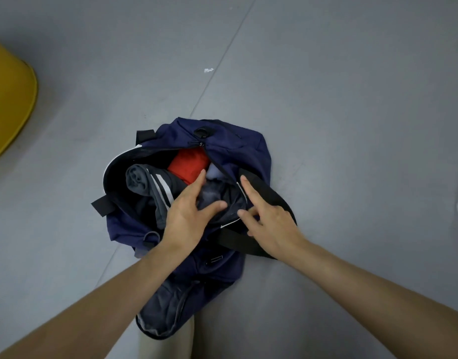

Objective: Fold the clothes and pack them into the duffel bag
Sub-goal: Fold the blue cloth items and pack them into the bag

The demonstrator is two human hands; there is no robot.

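Both open-fingered | left hand [186, 218] presses dark garment [212, 195] | right hand [272, 222] touches duffel bag [231, 142]

**Both hands reach in, side by side**

The left forearm [106, 301] comes up from the near left and the right forearm [365, 275] from the near right, both bare. The left hand [189, 213] lies palm down, fingers straight and pointing far, thumb spread to the right. Just beside it, the right hand [271, 221] points its index finger far, its other fingers bent leftward; whether they pinch anything cannot be told.
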